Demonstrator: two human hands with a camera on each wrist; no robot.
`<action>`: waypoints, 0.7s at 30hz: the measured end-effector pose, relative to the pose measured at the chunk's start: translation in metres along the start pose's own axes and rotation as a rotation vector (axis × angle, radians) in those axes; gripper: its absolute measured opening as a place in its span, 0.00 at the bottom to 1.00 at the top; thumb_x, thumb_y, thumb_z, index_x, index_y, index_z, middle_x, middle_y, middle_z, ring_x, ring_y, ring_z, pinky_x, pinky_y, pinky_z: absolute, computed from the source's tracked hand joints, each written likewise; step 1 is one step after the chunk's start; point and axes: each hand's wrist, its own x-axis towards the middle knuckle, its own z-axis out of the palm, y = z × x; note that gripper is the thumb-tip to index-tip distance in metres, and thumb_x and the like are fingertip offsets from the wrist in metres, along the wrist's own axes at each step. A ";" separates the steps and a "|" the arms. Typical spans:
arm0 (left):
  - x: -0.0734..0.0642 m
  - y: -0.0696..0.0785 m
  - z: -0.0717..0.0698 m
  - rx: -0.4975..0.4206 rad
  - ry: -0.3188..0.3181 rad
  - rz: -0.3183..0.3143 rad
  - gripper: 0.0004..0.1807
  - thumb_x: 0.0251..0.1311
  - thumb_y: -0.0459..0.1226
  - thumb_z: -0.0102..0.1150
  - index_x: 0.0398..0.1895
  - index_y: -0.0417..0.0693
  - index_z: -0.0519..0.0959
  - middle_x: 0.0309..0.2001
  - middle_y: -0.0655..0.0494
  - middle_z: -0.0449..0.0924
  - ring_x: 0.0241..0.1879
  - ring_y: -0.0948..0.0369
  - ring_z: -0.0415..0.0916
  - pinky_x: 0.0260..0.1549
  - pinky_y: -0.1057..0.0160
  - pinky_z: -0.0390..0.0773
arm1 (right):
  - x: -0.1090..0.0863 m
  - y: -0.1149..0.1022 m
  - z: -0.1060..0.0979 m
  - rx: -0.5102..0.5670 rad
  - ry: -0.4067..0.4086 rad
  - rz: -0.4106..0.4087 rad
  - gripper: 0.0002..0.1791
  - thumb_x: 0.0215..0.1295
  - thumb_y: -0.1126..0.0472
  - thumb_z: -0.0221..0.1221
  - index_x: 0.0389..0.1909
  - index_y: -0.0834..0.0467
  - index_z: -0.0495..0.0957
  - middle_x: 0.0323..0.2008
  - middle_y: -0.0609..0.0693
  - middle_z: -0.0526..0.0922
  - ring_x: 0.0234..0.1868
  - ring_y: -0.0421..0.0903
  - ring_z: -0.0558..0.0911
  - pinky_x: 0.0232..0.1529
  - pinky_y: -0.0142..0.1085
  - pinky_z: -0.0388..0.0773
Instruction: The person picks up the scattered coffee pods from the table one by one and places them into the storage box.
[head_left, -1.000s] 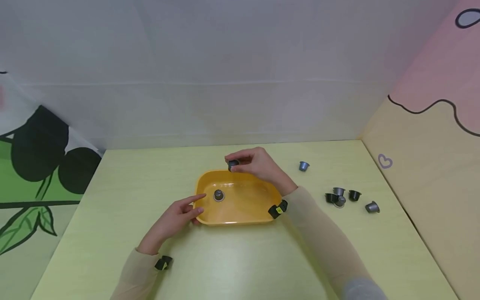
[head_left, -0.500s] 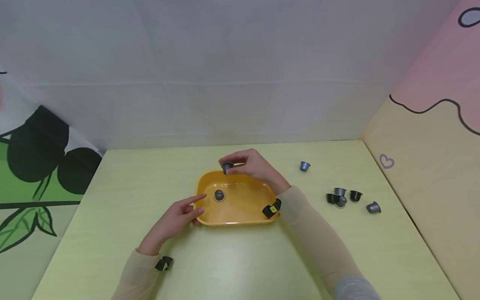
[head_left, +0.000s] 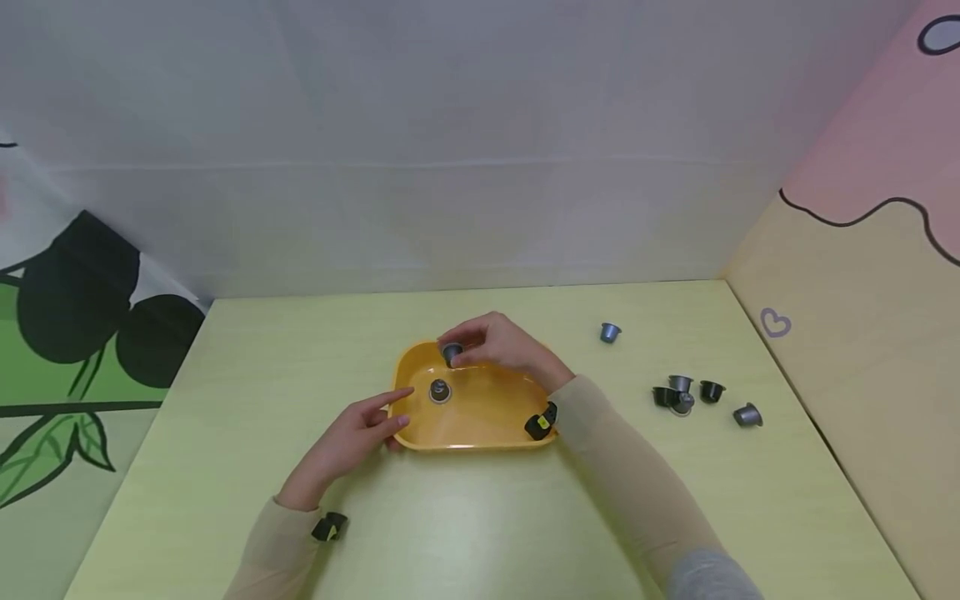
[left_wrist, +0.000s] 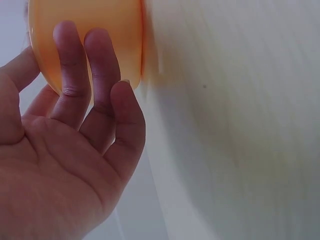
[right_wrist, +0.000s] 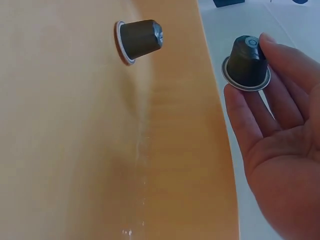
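Pinched dark grey, silver-rimmed, tapered capsule (head_left: 452, 354) in right hand (head_left: 495, 343) — over far-left part of glossy yellow oblong plastic-looking tray (head_left: 480, 417). Rested loosely spread left hand (head_left: 356, 433) against tray's left end. Judged early stage: had brownish-grey tapered capsule (head_left: 439, 390) standing inside tray already; counted six outside on pale yellow-green table (head_left: 465, 533), rightward — blue-grey tapered capsule (head_left: 611, 333) apart, five grey and black capsules (head_left: 680, 383) near one another.

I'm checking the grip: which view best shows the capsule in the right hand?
Right wrist: the held capsule appears large and nearly unobstructed in the right hand. The head view shows it small, partly covered; the left wrist view misses it.
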 end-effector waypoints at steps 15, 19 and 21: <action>0.002 -0.002 -0.002 0.019 -0.004 0.010 0.29 0.69 0.46 0.59 0.72 0.50 0.69 0.25 0.48 0.82 0.23 0.56 0.68 0.26 0.64 0.60 | 0.004 0.007 0.014 -0.268 -0.134 0.041 0.18 0.62 0.66 0.69 0.54 0.59 0.84 0.48 0.45 0.86 0.45 0.39 0.82 0.51 0.33 0.76; 0.001 -0.002 -0.002 0.004 -0.001 0.002 0.29 0.69 0.45 0.60 0.71 0.49 0.69 0.25 0.47 0.82 0.22 0.56 0.67 0.25 0.64 0.60 | 0.006 0.009 0.016 -0.336 -0.148 0.038 0.18 0.61 0.65 0.69 0.54 0.58 0.84 0.48 0.44 0.86 0.46 0.38 0.81 0.51 0.32 0.75; 0.001 -0.003 -0.002 0.000 0.000 0.007 0.29 0.70 0.43 0.59 0.71 0.48 0.69 0.25 0.46 0.81 0.23 0.55 0.68 0.24 0.64 0.59 | 0.007 0.011 0.017 -0.369 -0.154 0.043 0.19 0.61 0.65 0.69 0.54 0.57 0.84 0.48 0.43 0.86 0.46 0.37 0.81 0.50 0.31 0.75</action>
